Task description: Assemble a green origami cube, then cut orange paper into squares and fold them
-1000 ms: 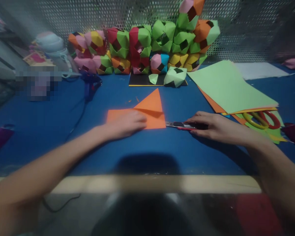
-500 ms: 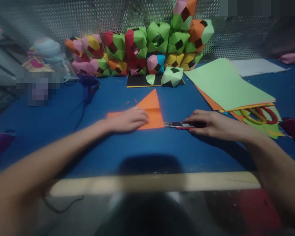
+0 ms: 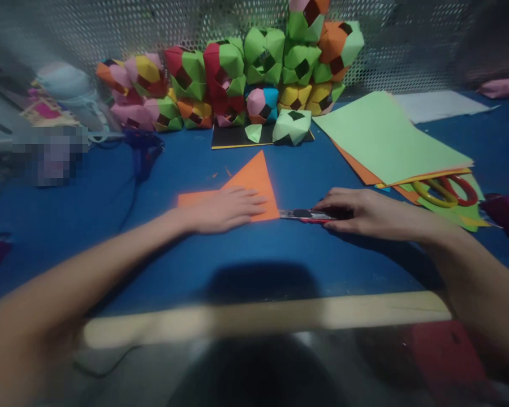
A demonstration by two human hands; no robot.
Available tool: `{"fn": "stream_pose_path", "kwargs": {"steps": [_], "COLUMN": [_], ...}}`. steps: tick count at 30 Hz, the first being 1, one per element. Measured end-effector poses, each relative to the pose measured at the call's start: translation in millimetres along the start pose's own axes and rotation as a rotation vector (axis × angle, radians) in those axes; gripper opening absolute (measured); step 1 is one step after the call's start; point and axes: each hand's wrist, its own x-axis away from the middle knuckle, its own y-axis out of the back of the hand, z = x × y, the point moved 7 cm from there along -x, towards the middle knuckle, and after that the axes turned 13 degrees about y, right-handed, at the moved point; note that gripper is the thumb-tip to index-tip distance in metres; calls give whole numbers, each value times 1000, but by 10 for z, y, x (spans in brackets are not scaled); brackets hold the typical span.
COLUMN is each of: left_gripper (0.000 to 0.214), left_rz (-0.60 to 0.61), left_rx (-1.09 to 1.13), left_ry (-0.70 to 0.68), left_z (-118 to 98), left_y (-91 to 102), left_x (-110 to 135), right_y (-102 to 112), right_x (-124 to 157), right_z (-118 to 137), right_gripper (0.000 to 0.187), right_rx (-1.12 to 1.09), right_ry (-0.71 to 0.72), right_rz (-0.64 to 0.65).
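A folded sheet of orange paper lies on the blue tabletop, one corner pointing away from me. Flat on top of it rests my left hand, its fingers stretched out towards the right and nothing in its grasp. My right hand grips a box cutter between thumb and fingers, low over the table. The cutter's blade points left, and its tip meets the near right corner of the orange paper. Whether the blade is inside the fold I cannot tell.
Folded paper balls are stacked along the mesh back wall. Coloured sheets lie at the right, with scissors partly under them. A blue glue gun stands at the left. The table's pale front edge runs nearest me.
My left hand has flattened, its fingers spreading forward over the orange paper. The box cutter stays at the paper's corner in my right hand. The whole view has shifted slightly.
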Motion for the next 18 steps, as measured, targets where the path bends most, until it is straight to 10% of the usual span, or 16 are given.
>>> {"fn": "stream_pose_path", "kwargs": {"steps": [18], "left_gripper": [49], "left_rz": [32], "left_rx": [-12], "left_ry": [9], "left_z": [14], "left_y": [-22], "left_x": [-4], "right_y": [38], "right_x": [38], "right_z": [68], "right_gripper": [39], "right_rx": [28], "right_ry": [-18], "right_rz": [51]}}
